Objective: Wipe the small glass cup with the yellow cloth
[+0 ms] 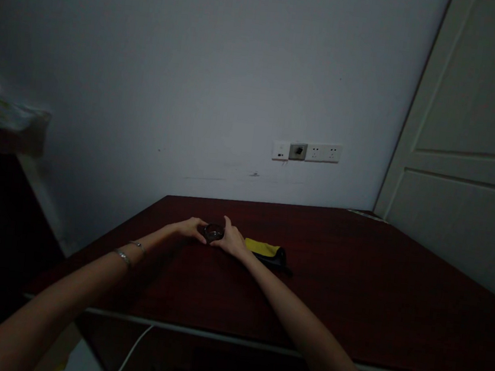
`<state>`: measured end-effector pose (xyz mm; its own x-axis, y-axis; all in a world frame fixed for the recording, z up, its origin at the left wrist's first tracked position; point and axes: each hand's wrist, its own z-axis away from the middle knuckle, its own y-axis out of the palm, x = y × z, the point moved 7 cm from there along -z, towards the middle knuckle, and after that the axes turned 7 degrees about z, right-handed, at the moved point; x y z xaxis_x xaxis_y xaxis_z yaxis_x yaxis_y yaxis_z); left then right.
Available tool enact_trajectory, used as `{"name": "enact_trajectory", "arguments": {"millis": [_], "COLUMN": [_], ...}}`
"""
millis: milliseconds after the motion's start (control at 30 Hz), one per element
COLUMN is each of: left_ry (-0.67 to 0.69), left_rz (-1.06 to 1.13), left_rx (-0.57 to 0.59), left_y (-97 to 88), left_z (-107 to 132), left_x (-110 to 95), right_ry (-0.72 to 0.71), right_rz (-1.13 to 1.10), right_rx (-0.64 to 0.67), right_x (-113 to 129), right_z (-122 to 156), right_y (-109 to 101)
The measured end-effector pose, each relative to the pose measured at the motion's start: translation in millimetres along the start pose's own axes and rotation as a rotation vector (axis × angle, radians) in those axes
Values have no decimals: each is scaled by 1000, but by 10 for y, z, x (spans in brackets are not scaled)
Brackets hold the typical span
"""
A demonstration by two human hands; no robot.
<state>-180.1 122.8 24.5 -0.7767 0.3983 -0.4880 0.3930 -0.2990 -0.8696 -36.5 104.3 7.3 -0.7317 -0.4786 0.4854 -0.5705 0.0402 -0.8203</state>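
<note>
Both my arms reach out over a dark red-brown table. My left hand and my right hand close from either side round a small dark round thing that rests on the tabletop. It looks like a low dish or lid with a glassy top; the dim light hides more. Two thin bracelets sit on my left wrist. Just right of my right hand lies a yellow and black item, flat on the table.
A pale wall stands behind the table with a row of sockets. A white panelled door is at the right. A white cable hangs below the table's front edge. Dark floor lies at the left.
</note>
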Motion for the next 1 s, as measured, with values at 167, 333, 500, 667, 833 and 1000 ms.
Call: {"name": "enact_trajectory", "arguments": {"millis": [167,333,500,667,833,1000], "left_ry": [-21,-15,-17,-31,-38,-57], "left_rz": [42,56,53,58,64,44], "left_rx": [18,31,37,43,47,61], "left_y": [59,76,88,113,136,142], "left_z": [15,11,6,7,5,14], "left_x": [-23,-29,26,88,110,122], "right_ry": [-4,3,-7,-13,-4,-7], "right_rz": [-8,-23,-30,-41,-49,-50], "right_rx": [-16,-6,-7,-8,11,66], "right_x": [-11,-2,15,14,12,35], "right_z": [22,40,45,47,64,81], "right_y": [39,55,62,64,72,106]}}
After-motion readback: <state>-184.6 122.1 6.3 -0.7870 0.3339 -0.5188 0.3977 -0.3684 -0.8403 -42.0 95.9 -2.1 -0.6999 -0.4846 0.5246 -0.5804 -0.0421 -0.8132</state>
